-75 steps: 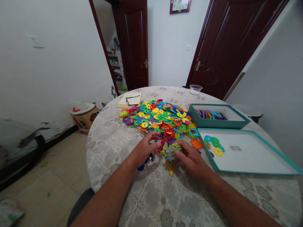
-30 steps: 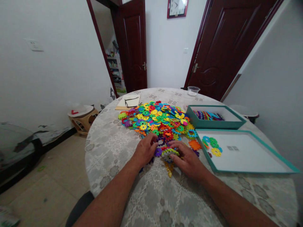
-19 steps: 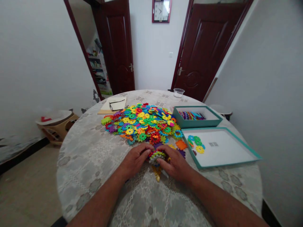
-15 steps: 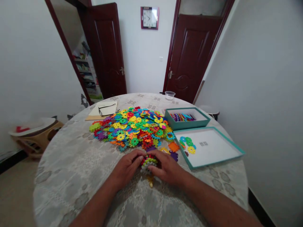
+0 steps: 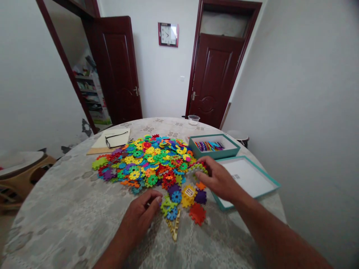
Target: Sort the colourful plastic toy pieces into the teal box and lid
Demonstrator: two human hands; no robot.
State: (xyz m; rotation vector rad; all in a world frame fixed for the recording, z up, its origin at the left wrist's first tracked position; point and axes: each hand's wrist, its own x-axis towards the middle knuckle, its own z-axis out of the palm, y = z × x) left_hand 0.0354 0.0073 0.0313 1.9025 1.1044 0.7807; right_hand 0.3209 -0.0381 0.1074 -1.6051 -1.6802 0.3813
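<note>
My right hand [image 5: 218, 181] is closed on a small cluster of joined gear discs [image 5: 198, 168], held just above the near right edge of the big pile of coloured plastic gear discs [image 5: 146, 158] and by the left rim of the teal lid. My left hand [image 5: 140, 215] rests on the tablecloth with fingers curled, fingertips beside a green disc [image 5: 167, 204]; whether it holds anything is hidden. Between my hands lie loose discs: a yellow one with a white centre [image 5: 189, 192], a blue one [image 5: 176, 197], a purple one [image 5: 200, 197], a red one [image 5: 198, 213] and a yellow toothed strip [image 5: 175, 228].
A teal box [image 5: 214, 151] with a row of discs stands right of the pile, and its shallow lid [image 5: 254, 181] lies nearer me. Glasses on a notebook [image 5: 110, 140] and a clear cup [image 5: 193, 119] sit at the far side of the round table. A stool [image 5: 22, 175] stands at left.
My hands have parted: the right has carried the disc cluster up and right toward the lid, and the left has drawn back toward me. The camera view has swung to the right.
</note>
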